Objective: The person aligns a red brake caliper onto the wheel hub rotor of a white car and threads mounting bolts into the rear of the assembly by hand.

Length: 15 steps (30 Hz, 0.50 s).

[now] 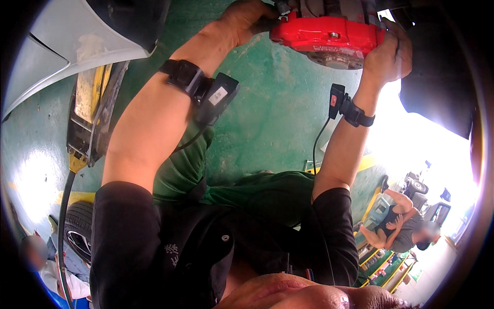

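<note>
A red brake caliper [329,35] sits at the top of the head view, over a brake disc whose round hub [337,63] shows below it. My left hand [250,21] is at the caliper's left end, its fingers curled in behind and partly lost in shadow. Around the right end wraps my right hand [393,55], closed, with its fingertips hidden behind the caliper. Both forearms are raised, and each wrist wears a black strap with a small box and a cable.
A light-coloured car body panel [67,46] hangs at the upper left. Below it stands a yellow and black lift arm [95,108] with a black hose. A tyre [78,229] lies at the lower left. Two other people are nearby, one lower left, one [399,221] seated at right.
</note>
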Motion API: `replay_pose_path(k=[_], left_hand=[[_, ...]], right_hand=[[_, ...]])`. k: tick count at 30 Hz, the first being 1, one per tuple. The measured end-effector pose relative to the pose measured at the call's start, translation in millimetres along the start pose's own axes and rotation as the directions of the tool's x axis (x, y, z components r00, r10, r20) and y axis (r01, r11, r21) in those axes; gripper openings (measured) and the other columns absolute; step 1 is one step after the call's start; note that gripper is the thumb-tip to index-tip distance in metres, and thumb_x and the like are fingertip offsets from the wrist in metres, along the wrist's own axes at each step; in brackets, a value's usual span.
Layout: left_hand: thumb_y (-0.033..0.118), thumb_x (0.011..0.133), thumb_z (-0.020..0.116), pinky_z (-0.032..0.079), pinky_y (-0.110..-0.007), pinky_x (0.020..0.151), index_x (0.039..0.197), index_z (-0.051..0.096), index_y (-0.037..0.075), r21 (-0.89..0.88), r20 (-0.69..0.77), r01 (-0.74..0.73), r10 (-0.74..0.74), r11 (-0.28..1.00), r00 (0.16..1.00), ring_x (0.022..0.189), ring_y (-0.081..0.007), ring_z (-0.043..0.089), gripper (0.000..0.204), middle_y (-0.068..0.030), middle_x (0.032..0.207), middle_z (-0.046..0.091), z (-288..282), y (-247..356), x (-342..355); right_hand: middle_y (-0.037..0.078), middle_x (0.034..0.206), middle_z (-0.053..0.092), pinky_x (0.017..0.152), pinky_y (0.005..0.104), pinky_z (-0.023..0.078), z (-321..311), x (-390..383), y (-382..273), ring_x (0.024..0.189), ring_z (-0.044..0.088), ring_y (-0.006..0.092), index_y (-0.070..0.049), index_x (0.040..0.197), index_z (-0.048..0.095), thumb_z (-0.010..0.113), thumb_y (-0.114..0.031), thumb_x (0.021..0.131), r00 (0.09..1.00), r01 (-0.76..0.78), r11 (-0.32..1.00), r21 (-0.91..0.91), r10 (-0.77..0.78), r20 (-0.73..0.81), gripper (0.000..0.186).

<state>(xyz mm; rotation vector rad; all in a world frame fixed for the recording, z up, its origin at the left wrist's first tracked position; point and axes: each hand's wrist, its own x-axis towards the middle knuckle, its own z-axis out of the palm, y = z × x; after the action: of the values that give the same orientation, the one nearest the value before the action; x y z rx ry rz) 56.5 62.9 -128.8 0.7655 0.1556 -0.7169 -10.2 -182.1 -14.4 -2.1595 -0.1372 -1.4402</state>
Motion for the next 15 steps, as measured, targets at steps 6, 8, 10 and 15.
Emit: replay_pose_path(k=[6,8,10,15], left_hand=[[0.001,0.093,0.052,0.057,-0.038,0.083,0.104,0.066,-0.005,0.06,-0.069,0.043,-0.038,0.997,0.997,0.086,-0.0298,0.066,0.018,-0.0172,0.095,0.067,0,9,-2],[0.001,0.094,0.051,0.058,-0.038,0.082,0.103,0.066,-0.004,0.044,-0.068,-0.002,0.005,0.999,0.998,0.085,-0.0293,0.066,0.018,-0.0166,0.093,0.066,7,11,-8],[0.0,0.095,0.049,0.058,-0.037,0.081,0.103,0.065,-0.004,0.004,-0.064,-0.012,0.012,1.0,0.998,0.085,-0.0285,0.066,0.018,-0.0159,0.092,0.065,10,11,-10],[-0.001,0.096,0.049,0.059,-0.036,0.078,0.105,0.064,-0.005,0.025,0.02,-0.045,0.045,0.999,0.999,0.081,-0.0269,0.065,0.018,-0.0149,0.092,0.064,1,10,-7]], right_hand=[[0.005,0.091,0.078,0.075,0.0303,0.055,2,1,2,0.082,0.073,0.0193,-0.006,0.095,0.079,0.059,-0.01,0.089,1.0,0.024,1.0,-0.002,-0.024,-0.004,0.021],[0.005,0.091,0.078,0.075,0.0299,0.054,2,1,2,0.081,0.073,0.0192,-0.006,0.095,0.079,0.059,-0.01,0.089,1.0,0.024,1.0,0.006,-0.024,-0.008,0.021],[0.005,0.09,0.078,0.074,0.029,0.054,2,1,-1,0.08,0.073,0.0189,-0.006,0.095,0.079,0.059,-0.01,0.088,1.0,0.02,1.0,-0.003,-0.02,0.0,0.021],[0.005,0.089,0.077,0.071,0.0273,0.054,3,1,-2,0.078,0.072,0.0175,-0.006,0.095,0.079,0.06,-0.01,0.088,0.999,0.037,0.999,-0.012,-0.037,-0.001,0.02]])
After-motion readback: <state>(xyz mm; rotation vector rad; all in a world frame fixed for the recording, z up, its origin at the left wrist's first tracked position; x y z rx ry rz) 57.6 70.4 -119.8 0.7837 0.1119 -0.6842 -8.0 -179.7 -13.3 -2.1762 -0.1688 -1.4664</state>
